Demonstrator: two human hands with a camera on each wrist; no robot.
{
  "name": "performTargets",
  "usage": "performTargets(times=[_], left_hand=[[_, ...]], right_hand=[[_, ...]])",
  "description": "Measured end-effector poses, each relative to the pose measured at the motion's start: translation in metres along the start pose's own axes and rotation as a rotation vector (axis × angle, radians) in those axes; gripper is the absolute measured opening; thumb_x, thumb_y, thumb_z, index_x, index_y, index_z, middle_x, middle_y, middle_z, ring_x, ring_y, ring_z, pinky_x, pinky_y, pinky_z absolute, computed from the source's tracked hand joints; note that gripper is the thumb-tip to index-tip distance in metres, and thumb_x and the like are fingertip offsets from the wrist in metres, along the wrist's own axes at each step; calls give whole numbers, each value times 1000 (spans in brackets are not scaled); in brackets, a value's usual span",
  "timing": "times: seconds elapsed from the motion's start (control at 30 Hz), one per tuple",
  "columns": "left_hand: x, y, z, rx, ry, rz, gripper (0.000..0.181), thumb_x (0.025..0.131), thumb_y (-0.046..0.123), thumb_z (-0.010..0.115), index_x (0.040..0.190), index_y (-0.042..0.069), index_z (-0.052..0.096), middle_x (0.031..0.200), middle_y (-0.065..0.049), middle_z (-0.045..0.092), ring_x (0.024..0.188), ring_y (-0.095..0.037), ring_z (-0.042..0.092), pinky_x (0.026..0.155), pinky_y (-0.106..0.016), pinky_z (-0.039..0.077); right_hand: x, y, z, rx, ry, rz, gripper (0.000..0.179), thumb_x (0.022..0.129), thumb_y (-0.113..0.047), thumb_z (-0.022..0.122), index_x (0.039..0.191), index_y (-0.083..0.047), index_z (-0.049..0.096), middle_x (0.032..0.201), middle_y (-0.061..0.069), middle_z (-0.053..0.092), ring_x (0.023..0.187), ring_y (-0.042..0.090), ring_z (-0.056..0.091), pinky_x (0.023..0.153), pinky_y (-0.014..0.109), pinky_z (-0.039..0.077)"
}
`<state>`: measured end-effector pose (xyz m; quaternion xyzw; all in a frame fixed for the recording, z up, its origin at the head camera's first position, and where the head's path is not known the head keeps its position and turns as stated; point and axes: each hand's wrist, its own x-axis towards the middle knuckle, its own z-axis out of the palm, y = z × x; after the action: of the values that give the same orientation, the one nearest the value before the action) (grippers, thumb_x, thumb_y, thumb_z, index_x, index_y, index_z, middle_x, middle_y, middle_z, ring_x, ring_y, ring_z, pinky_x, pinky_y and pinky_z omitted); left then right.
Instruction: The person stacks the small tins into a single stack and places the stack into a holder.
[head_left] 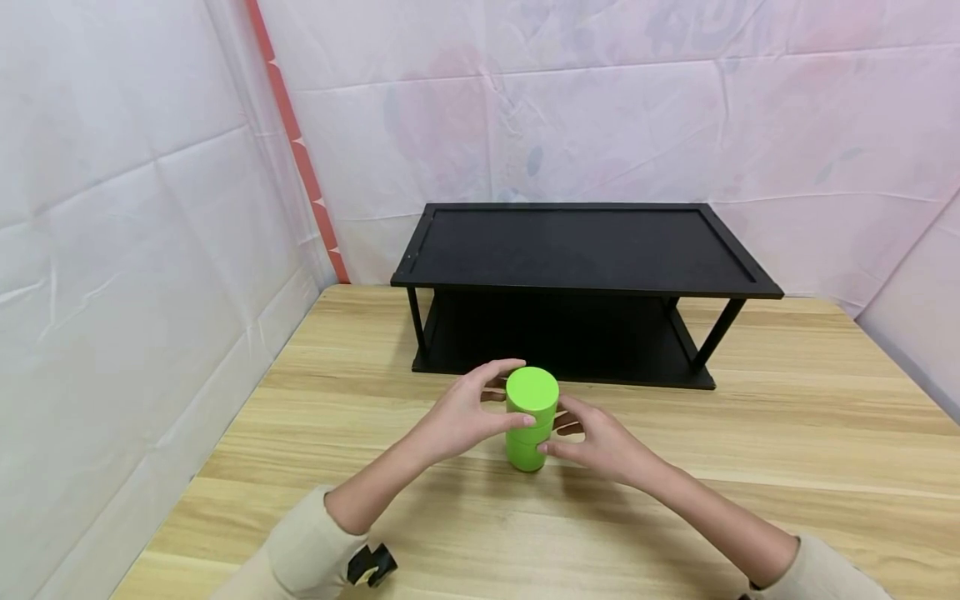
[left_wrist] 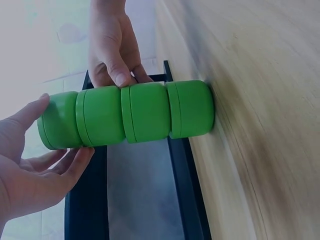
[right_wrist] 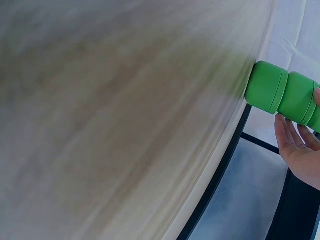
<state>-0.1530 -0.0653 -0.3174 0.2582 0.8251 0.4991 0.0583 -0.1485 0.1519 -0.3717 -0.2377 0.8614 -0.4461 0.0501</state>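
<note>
A stack of several green lidded canisters (head_left: pixel 531 425) stands upright on the wooden table, just in front of a black two-tier rack. My left hand (head_left: pixel 471 412) holds the topmost canister, thumb on the near side and fingers round the far side. Lower down, my right hand (head_left: pixel 603 440) holds the middle of the stack from the right. In the left wrist view the left hand (left_wrist: pixel 35 170) is at the top canister, while the right thumb reaches the seam between two middle canisters (left_wrist: pixel 102 115). The right wrist view shows the right hand (right_wrist: pixel 302 155) beside the lower canisters (right_wrist: pixel 267 87).
The black rack (head_left: pixel 577 250), with a flat upper shelf and a lower shelf (head_left: pixel 555 333), sits at the back of the wooden table (head_left: pixel 337 400). White printed sheeting (head_left: pixel 600 125) hangs behind it, and more hangs along the left side.
</note>
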Motion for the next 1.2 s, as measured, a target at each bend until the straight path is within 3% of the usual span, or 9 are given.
performTargets(times=[0.33, 0.57, 0.8, 1.2], left_hand=[[-4, -22, 4, 15, -66, -91, 69, 76, 17, 77, 134, 4, 42, 126, -8, 51, 107, -23, 53, 89, -33, 45], [-5, -41, 15, 18, -101, -116, 68, 75, 16, 78, 132, 2, 44, 122, -11, 53, 105, -25, 55, 85, -34, 47], [-3, -54, 23, 63, -148, -125, 68, 73, 17, 79, 131, 5, 46, 118, -6, 56, 102, -18, 55, 86, -30, 46], [-1, -67, 34, 91, -180, -152, 60, 70, 11, 80, 122, 2, 51, 109, -5, 59, 93, -15, 58, 81, -25, 47]], right_hand=[[1, 0, -1, -20, -3, -8, 56, 80, -20, 72, 127, -2, 48, 114, 12, 57, 95, 27, 59, 80, 36, 50], [1, 1, -2, -38, -12, -6, 59, 78, -23, 74, 126, -1, 48, 112, 13, 58, 94, 28, 60, 78, 37, 51], [4, 9, -1, -97, -48, -34, 56, 76, -24, 76, 122, -2, 51, 110, 11, 59, 93, 27, 60, 78, 37, 51], [6, 26, 9, -143, -96, -86, 51, 76, -23, 76, 117, -2, 54, 105, 7, 59, 92, 23, 60, 78, 35, 51]])
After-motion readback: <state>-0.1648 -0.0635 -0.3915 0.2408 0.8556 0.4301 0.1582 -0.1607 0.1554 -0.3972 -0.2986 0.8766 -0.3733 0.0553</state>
